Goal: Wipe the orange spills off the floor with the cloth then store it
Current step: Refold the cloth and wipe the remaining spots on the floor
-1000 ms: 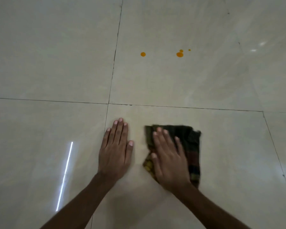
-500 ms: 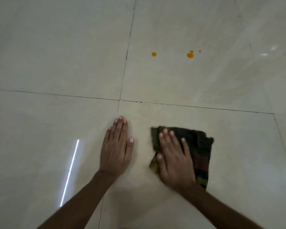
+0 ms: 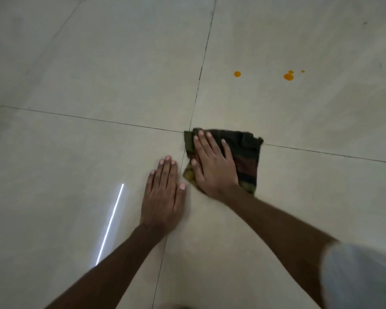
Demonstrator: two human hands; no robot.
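A right hand (image 3: 212,162) presses flat, fingers spread, on a dark folded cloth (image 3: 245,152) on the tiled floor (image 3: 98,63); the left hand (image 3: 164,195) lies open and empty beside it. The orange spills (image 3: 288,76) lie ahead and rightward, nearer the right hand

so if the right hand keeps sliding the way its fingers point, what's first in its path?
Bare floor, as far as this view shows. The right hand lies flat on the cloth, fingers pointing up and slightly left. That line likely passes left of the orange spills, roughly along the tile seam.
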